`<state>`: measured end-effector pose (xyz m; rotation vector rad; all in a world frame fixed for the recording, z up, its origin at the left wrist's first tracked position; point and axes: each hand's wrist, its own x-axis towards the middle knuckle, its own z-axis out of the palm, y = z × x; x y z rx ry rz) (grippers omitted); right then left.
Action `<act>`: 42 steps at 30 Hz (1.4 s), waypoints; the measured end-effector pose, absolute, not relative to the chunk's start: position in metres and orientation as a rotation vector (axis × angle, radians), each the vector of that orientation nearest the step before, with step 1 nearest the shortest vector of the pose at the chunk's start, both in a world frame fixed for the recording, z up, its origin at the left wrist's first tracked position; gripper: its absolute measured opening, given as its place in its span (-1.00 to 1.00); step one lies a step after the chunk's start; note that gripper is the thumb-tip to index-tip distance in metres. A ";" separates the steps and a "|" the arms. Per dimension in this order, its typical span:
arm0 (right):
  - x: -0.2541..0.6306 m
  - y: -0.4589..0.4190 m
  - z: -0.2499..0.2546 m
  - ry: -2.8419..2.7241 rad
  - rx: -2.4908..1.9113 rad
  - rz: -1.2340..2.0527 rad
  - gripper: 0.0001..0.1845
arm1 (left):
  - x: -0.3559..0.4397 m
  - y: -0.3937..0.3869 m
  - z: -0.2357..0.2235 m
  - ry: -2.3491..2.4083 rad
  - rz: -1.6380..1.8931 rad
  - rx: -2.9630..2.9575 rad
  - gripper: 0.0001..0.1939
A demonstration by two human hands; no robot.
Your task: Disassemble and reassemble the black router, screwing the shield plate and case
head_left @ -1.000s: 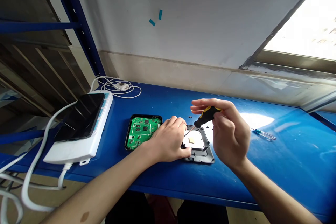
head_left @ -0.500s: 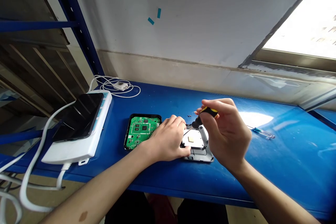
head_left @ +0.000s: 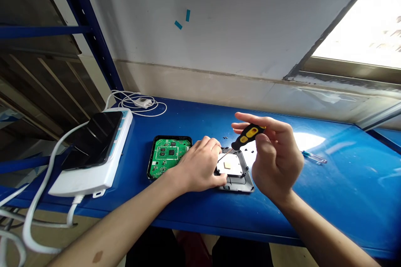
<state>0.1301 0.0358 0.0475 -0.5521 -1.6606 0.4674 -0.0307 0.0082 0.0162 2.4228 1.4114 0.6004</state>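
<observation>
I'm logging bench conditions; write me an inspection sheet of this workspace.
Surface: glossy blue tabletop, sunlit patch at back right.
Things: green circuit board in black square housing; white plate on grey plastic cover.
Clutter: black phone on white power strip; tiny black parts; clear-handled tool.
Hands: left hand at plate's left; right hand holds black-and-yellow screwdriver.
Cables: thin white coil at back; thick white cord, left.
Surroundings: grey wall, teal tape, bright window.

The phone (head_left: 94, 139) lies on the power strip (head_left: 90, 180), left of the circuit board (head_left: 164, 157) and casing (head_left: 246, 185)
</observation>
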 end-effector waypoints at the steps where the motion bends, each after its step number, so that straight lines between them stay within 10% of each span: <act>1: 0.130 0.036 0.047 -1.662 -0.541 0.458 -0.71 | -0.031 0.008 0.016 1.410 0.607 2.422 -0.62; 42: 0.182 0.080 0.062 -1.457 -0.773 0.285 -0.75 | -0.030 0.008 0.017 1.432 0.570 2.326 -0.70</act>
